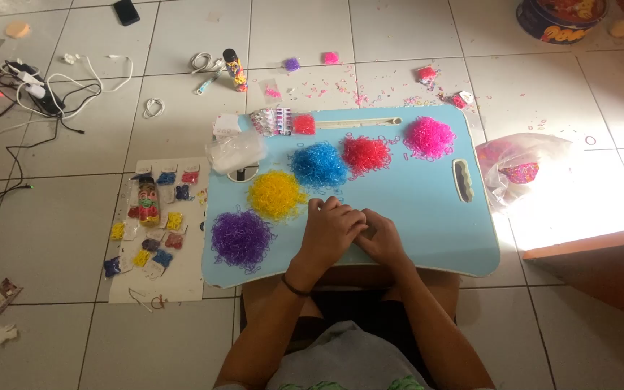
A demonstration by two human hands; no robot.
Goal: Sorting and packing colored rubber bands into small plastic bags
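Presently on view, counted item by item:

- One light blue lap tray at centre frame, resting on a tiled floor.
- Five loose heaps of small elastic bands on the tray: purple heap lower left, yellow heap above it, blue heap, red heap and pink heap running toward the upper right.
- Two hands, pressed together at the tray's lower middle, just right of the yellow heap. The left hand lies curled over the right hand; what the fingers pinch, if anything, cannot be told.
- One dark band on the left wrist.
- One sheet of white paper left of the tray, carrying over a dozen small packets of coloured bands.
- One clear plastic bag at the tray's upper left corner.
- One crumpled bag right of the tray.
- Several cables at upper left of the frame.
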